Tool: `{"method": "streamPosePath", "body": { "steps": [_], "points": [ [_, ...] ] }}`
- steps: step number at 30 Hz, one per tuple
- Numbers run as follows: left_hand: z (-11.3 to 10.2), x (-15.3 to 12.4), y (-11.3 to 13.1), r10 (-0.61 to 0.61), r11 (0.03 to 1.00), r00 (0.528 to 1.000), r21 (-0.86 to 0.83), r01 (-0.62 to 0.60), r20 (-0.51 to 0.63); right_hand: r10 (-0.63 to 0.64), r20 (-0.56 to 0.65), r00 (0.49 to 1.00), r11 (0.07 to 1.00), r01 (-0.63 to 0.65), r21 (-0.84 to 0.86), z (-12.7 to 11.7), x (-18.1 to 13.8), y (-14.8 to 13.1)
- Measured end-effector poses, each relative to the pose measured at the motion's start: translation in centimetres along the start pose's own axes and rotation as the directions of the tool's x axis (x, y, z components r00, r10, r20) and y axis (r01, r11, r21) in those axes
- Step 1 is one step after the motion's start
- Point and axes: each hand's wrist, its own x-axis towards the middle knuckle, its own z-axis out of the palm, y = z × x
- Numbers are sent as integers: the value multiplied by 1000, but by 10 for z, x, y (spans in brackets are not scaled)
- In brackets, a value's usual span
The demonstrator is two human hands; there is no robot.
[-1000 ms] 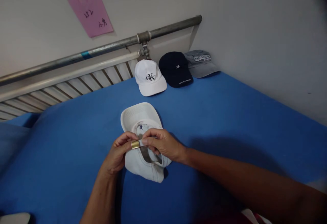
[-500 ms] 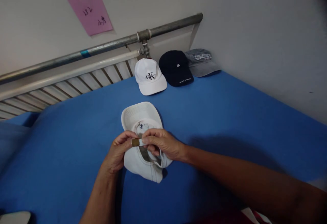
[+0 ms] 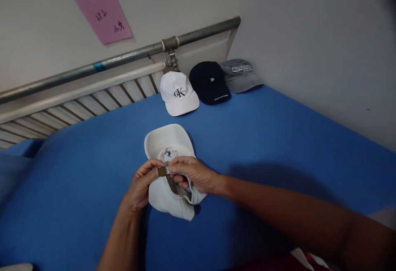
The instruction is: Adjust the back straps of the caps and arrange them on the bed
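Observation:
A pale, nearly white baseball cap [image 3: 170, 137] lies upside down on the blue sheet, its brim pointing away from me. At its back, my left hand [image 3: 142, 184] pinches the brass-coloured buckle [image 3: 161, 171] on the adjuster strap. Thumb and fingers of my right hand [image 3: 193, 173] grip the strap [image 3: 168, 170] just right of that buckle, close to the left fingertips. A small dark embroidered mark shows inside the crown. The right hand covers part of the cap's opening and the rest of the strap.
Beyond it stand a white cap [image 3: 179, 94], a black cap [image 3: 210, 83] and a grey cap [image 3: 243, 76] in a row. Behind them run a radiator [image 3: 102, 97] and a metal pipe [image 3: 130, 55] along the wall. A pink paper [image 3: 103, 17] hangs above.
My right hand has moved slightly left, closer to the buckle, and less strap shows between the hands. The whole view has shifted a little.

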Motion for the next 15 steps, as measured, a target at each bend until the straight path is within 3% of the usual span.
{"method": "streamPosePath", "body": {
  "steps": [5, 15],
  "points": [
    [2, 1, 1, -17, 1000, 999, -7, 16, -39, 45, 30, 999, 998, -46, 42, -1, 0, -1],
    [3, 0, 1, -7, 1000, 998, 8, 8, -55, -33, 5, 999, 999, 33, -5, 3, 0, 1]
  ]
}}
